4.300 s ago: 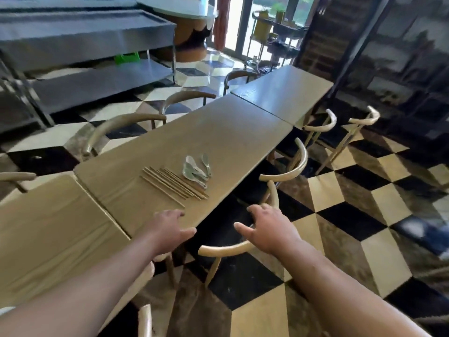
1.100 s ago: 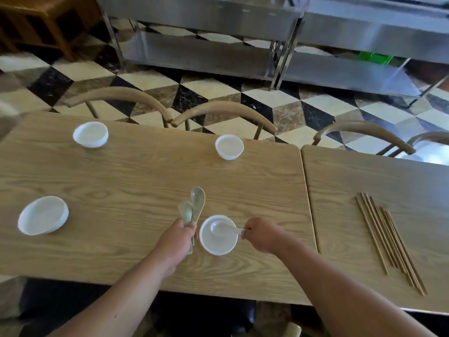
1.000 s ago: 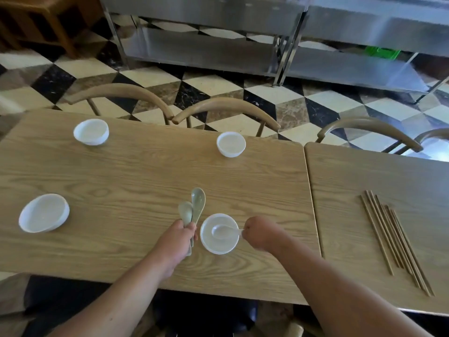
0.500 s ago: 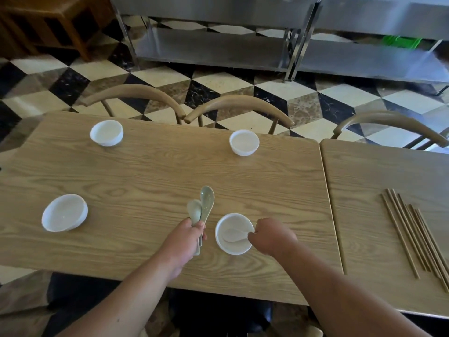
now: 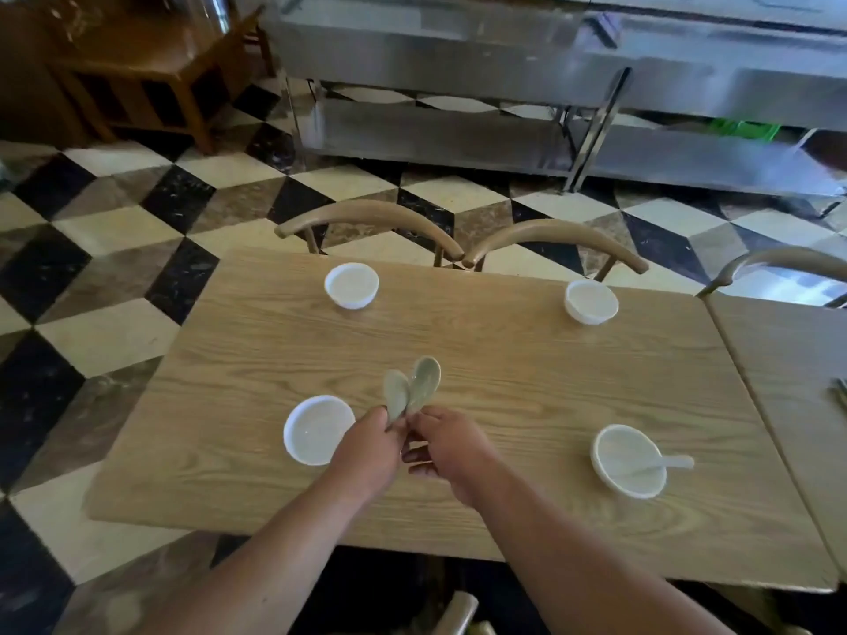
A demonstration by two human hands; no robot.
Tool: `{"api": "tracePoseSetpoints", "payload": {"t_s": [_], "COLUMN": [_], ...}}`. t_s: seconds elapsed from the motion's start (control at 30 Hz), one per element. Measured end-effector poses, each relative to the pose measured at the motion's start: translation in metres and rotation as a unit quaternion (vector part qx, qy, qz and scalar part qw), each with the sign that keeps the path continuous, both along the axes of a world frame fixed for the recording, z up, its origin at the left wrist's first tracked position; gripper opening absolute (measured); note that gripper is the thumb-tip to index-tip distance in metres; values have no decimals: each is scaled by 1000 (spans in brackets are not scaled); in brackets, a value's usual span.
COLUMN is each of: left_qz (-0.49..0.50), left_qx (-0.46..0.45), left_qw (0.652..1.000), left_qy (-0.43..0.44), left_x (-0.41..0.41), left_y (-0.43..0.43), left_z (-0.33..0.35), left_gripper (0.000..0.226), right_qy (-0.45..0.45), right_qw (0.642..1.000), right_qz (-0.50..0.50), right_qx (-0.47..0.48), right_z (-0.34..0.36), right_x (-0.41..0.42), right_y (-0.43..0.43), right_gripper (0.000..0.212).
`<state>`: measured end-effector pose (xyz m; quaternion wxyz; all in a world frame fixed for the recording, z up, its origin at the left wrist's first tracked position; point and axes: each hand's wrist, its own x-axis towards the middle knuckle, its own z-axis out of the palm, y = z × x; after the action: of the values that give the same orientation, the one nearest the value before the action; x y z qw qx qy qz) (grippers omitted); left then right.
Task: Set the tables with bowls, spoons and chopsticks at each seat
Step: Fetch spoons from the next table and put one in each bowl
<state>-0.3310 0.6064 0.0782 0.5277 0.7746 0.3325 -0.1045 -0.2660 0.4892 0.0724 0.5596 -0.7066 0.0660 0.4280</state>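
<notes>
The right bowl (image 5: 628, 460) now has its spoon (image 5: 660, 465) lying in it, handle over the rim. My right hand (image 5: 447, 446) has left it and come across to my left hand (image 5: 366, 451), which grips two spoons (image 5: 412, 389) by the handles. My right fingertips pinch those handles too. One seat is served, so the left bowl (image 5: 316, 428) is probably next, then the far bowls (image 5: 351, 285). The wooden table (image 5: 504, 359) has chairs (image 5: 366, 217) behind it, with checkered floor (image 5: 114, 336) and steel shelving (image 5: 458, 130) beyond.
</notes>
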Motion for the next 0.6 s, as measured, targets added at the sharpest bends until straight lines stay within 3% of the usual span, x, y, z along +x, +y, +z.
{"api": "tracePoseSetpoints", "payload": {"t_s": [0.1,0.23,0.37,0.4,0.47,0.6], "left_qz": [-27,32,77,76,79,73], "left_qx": [-4,-21,-62,-61,-73,-100], "left_qw": [1000,999,995,995,994,991], "left_qy": [10,22,33,35,35,41], "left_x": [-30,-53,-70,-73,-78,-82], "left_y": [65,122,156,162,170,176], "left_z": [-2,-15,-15,-14,-18,-24], "left_gripper": [27,24,30,31,31,31], "right_qy": [-2,-44,-113,-124,-162,-241], "right_qw": [1000,996,973,959,886,819], "right_qz": [-15,-35,66,114,270,324], "right_qx": [-10,-65,-189,-229,-341,-406], "right_z": [10,18,9,4,-9,-38], "right_x": [-31,-44,-28,-25,-20,-10], "right_y": [61,108,116,116,121,126], "right_gripper": [23,23,27,30,31,19]}}
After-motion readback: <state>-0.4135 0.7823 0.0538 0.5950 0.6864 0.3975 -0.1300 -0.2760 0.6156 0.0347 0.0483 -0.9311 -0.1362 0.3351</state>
